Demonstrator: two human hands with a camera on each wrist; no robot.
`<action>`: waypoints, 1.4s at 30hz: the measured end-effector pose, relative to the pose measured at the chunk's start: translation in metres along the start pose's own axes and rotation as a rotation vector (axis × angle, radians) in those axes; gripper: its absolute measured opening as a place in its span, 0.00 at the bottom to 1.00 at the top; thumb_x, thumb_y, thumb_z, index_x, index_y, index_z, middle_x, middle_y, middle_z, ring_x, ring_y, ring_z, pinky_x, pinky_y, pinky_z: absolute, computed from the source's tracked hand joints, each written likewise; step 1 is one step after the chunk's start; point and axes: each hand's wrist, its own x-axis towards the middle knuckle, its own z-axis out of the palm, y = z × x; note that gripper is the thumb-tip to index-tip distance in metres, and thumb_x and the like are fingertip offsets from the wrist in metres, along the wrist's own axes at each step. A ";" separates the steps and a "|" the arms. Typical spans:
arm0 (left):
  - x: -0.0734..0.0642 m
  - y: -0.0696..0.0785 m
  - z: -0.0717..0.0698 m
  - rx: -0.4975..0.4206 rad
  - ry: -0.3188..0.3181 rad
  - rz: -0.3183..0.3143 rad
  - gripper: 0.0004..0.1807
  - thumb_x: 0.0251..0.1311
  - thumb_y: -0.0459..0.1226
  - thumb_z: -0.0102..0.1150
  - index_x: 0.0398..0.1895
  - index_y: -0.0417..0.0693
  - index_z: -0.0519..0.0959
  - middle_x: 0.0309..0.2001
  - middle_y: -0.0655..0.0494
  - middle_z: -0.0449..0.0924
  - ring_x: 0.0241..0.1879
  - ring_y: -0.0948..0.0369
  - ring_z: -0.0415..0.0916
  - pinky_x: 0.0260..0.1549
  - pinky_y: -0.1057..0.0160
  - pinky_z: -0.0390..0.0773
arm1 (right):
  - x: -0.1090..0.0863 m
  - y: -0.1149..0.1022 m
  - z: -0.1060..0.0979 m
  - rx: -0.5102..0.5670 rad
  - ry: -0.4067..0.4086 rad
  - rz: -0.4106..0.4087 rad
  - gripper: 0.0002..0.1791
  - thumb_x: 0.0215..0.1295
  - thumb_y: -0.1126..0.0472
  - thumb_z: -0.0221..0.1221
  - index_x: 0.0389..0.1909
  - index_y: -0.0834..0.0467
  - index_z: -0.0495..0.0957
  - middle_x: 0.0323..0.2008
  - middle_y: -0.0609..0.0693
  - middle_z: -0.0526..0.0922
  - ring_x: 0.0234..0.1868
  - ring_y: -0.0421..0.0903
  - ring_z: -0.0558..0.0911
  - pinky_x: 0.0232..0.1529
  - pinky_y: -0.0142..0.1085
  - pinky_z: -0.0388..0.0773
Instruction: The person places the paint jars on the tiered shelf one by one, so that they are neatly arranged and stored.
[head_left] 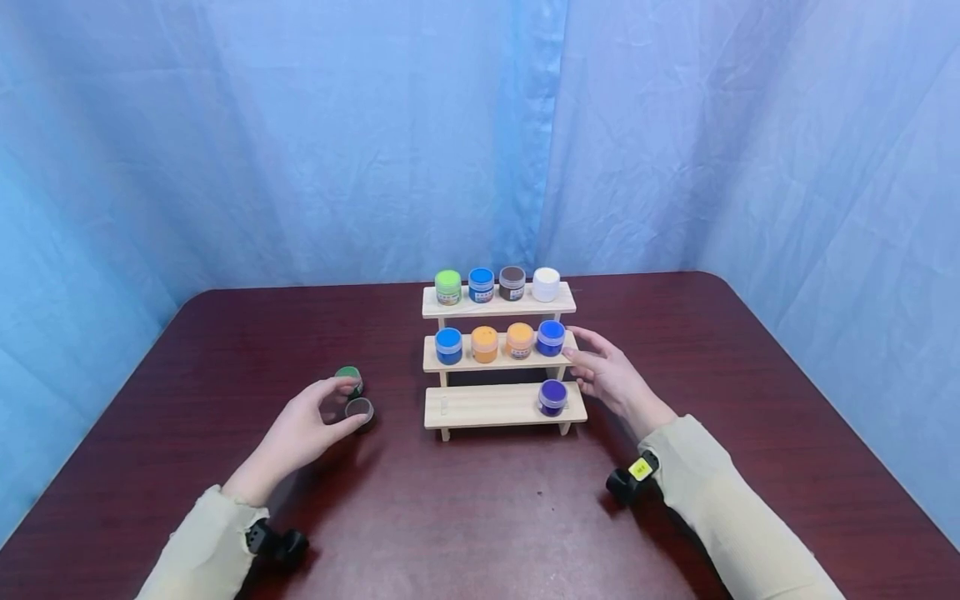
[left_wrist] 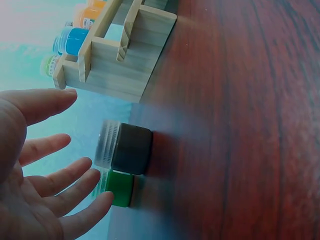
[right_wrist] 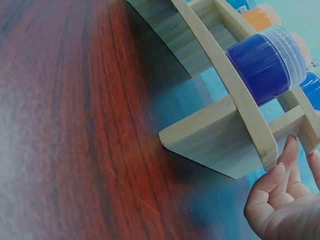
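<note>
My left hand (head_left: 303, 427) hovers beside two small lidded jars, a dark one (head_left: 359, 412) and a green one (head_left: 349, 380). Its fingers are spread and loosely bent; the left wrist view shows a gap between the palm and the dark jar (left_wrist: 132, 148). At the right end of a three-tier wooden rack (head_left: 502, 405) is my right hand (head_left: 613, 377), fingers extended near the blue jar (head_left: 551, 337) on the middle shelf. Whether its fingertips touch the shelf end is unclear. A purple jar (right_wrist: 265, 65) stands on the lowest shelf.
On the top shelf are light green (head_left: 448, 287), blue (head_left: 482, 285), dark brown (head_left: 512, 283) and white (head_left: 546, 284) jars. Another blue jar (head_left: 448, 346) and two orange jars (head_left: 484, 344) share the middle shelf. Blue curtains (head_left: 375, 142) surround the dark red table (head_left: 480, 517).
</note>
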 end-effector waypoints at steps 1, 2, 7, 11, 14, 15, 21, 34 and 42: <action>0.000 -0.001 0.000 0.005 -0.002 0.001 0.27 0.53 0.37 0.64 0.57 0.39 0.71 0.48 0.43 0.77 0.47 0.51 0.77 0.48 0.53 0.79 | 0.000 0.000 0.000 0.000 0.000 0.000 0.32 0.66 0.56 0.53 0.69 0.50 0.54 0.33 0.38 0.75 0.29 0.34 0.74 0.30 0.25 0.71; 0.000 -0.001 0.001 0.007 -0.004 0.000 0.27 0.53 0.37 0.64 0.57 0.39 0.71 0.48 0.42 0.77 0.47 0.51 0.78 0.48 0.53 0.79 | 0.000 0.000 0.000 0.000 0.001 0.000 0.32 0.66 0.56 0.54 0.69 0.50 0.54 0.33 0.38 0.75 0.29 0.35 0.74 0.30 0.25 0.72; 0.000 -0.005 0.002 0.019 -0.035 0.000 0.27 0.53 0.39 0.65 0.56 0.38 0.72 0.48 0.41 0.77 0.46 0.49 0.79 0.46 0.52 0.79 | 0.000 0.000 0.000 -0.002 0.002 0.005 0.33 0.66 0.56 0.54 0.70 0.50 0.53 0.33 0.38 0.74 0.29 0.34 0.74 0.30 0.25 0.72; 0.001 -0.007 0.002 0.027 -0.060 0.006 0.27 0.53 0.40 0.65 0.55 0.38 0.72 0.49 0.39 0.76 0.47 0.46 0.78 0.46 0.50 0.78 | 0.000 0.000 0.000 -0.006 0.000 0.004 0.33 0.66 0.56 0.54 0.70 0.50 0.53 0.33 0.38 0.74 0.29 0.34 0.74 0.30 0.25 0.72; 0.002 -0.008 0.003 0.036 -0.072 0.000 0.28 0.53 0.40 0.65 0.56 0.39 0.71 0.49 0.39 0.76 0.48 0.46 0.78 0.46 0.49 0.78 | 0.000 0.000 0.001 -0.008 -0.001 0.004 0.34 0.66 0.55 0.54 0.70 0.50 0.53 0.34 0.38 0.74 0.29 0.34 0.74 0.30 0.25 0.72; 0.003 -0.008 0.003 0.041 -0.076 -0.001 0.28 0.53 0.40 0.65 0.57 0.39 0.71 0.49 0.39 0.76 0.48 0.46 0.78 0.46 0.49 0.78 | 0.000 0.000 0.001 -0.008 -0.002 0.003 0.34 0.66 0.55 0.54 0.70 0.50 0.53 0.34 0.38 0.74 0.29 0.35 0.73 0.31 0.25 0.72; 0.005 -0.009 0.003 0.049 -0.084 -0.005 0.27 0.53 0.39 0.65 0.56 0.38 0.71 0.49 0.38 0.76 0.48 0.45 0.77 0.46 0.49 0.78 | 0.001 0.000 0.001 -0.011 -0.001 -0.002 0.33 0.66 0.55 0.54 0.70 0.50 0.53 0.34 0.38 0.74 0.30 0.35 0.74 0.31 0.26 0.72; 0.009 -0.013 0.006 0.029 -0.093 -0.029 0.26 0.52 0.37 0.65 0.55 0.39 0.72 0.49 0.38 0.76 0.48 0.46 0.77 0.46 0.50 0.79 | -0.001 0.000 0.001 -0.012 0.000 -0.008 0.33 0.66 0.55 0.54 0.70 0.50 0.53 0.33 0.38 0.75 0.29 0.35 0.73 0.30 0.25 0.72; 0.009 -0.013 0.008 0.033 -0.084 -0.023 0.24 0.52 0.36 0.65 0.53 0.39 0.73 0.48 0.38 0.77 0.47 0.47 0.77 0.44 0.52 0.80 | -0.001 0.000 0.001 -0.003 0.004 -0.006 0.33 0.66 0.56 0.54 0.70 0.50 0.53 0.32 0.37 0.75 0.28 0.34 0.74 0.30 0.25 0.72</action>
